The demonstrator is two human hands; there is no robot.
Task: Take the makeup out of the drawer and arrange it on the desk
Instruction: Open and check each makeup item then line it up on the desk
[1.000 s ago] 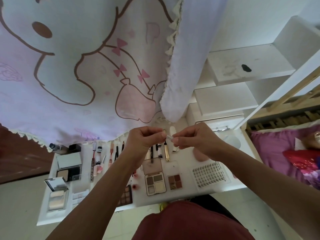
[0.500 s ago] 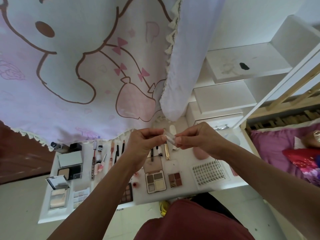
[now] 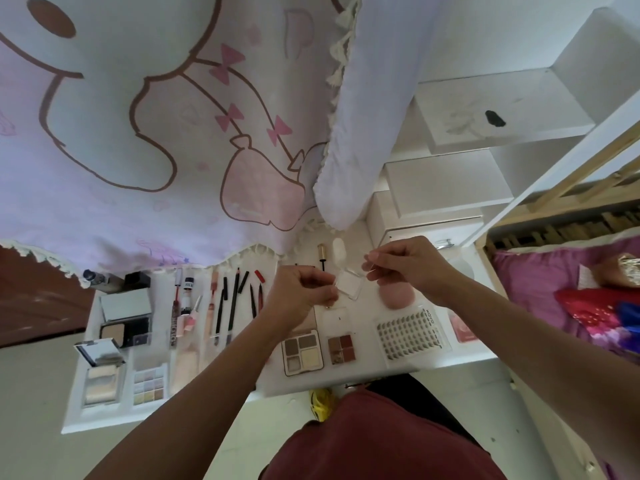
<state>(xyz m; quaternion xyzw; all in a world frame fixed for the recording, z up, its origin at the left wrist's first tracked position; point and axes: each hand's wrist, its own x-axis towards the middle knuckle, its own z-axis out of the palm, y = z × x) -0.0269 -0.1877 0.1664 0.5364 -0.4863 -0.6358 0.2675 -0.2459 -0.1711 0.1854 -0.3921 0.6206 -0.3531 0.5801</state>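
Left hand [image 3: 300, 293]: raised over the middle of the bench, fingers curled; the fingertips pinch the left edge of the clear square case.
Right hand [image 3: 410, 268]: raised just right of the left hand and apart from it, fingers curled; thumb and forefinger pinch a thin clear piece [image 3: 371, 264] whose shape is too faint to make out.
Clear square case [image 3: 347, 285]: small, see-through, with a white pan inside; held in the air between the two hands and tilted, with only the left hand on it.
Bench [image 3: 360, 371]: white, seen from above, with makeup laid out in rows.
Below the hands: a four-pan eyeshadow palette [image 3: 303, 351] lies open just beside a small red-brown quad [image 3: 341, 348].
Right of those: a clear lash tray [image 3: 408, 332], with a pink sponge [image 3: 396, 296] behind it, near the right wrist.
Back edge: a gold-capped wand [image 3: 322, 255] and a white oval thing [image 3: 339, 252] lie side by side.
Left of the hands: pencils and liners [image 3: 228, 303] lie parallel in a row.
Far left: a divided white section holds an open powder compact [image 3: 126, 322], a mirrored compact [image 3: 100, 370] and a pastel palette [image 3: 149, 384]; whether this section is the drawer I cannot tell.
Above: a cartoon-print curtain [image 3: 156, 133] hangs over the back of the bench.
Right side: white shelves [image 3: 502, 109] and a bed [image 3: 588, 306] with pink bedding.
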